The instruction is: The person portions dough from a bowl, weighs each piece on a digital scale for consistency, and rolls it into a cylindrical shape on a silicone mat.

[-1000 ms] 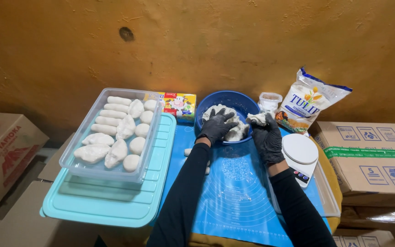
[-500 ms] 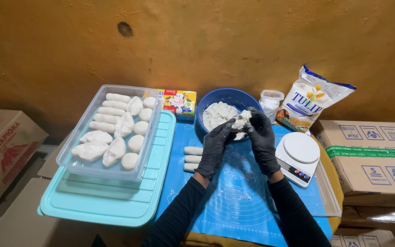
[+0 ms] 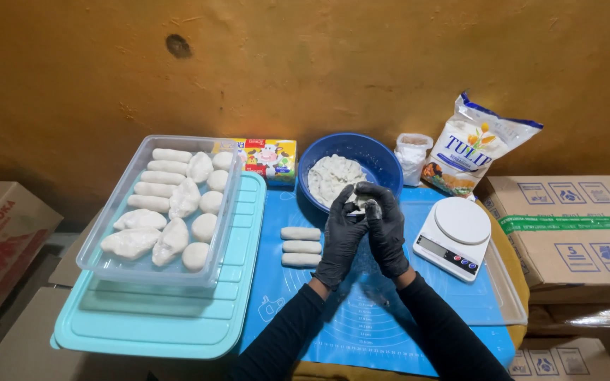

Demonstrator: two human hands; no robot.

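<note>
Blue silicone mat [image 3: 361,331] nearest; above it both black-gloved hands, left hand [image 3: 340,236] and right hand [image 3: 387,229], were cupped shut around a small soft white dough lump [image 3: 359,202], seemingly mid-shaping and likely needing even rolling pressure. Three smooth dough logs [image 3: 301,246] lay left; behind, a round blue bowl [image 3: 383,159] held sticky, ragged dough.
</note>
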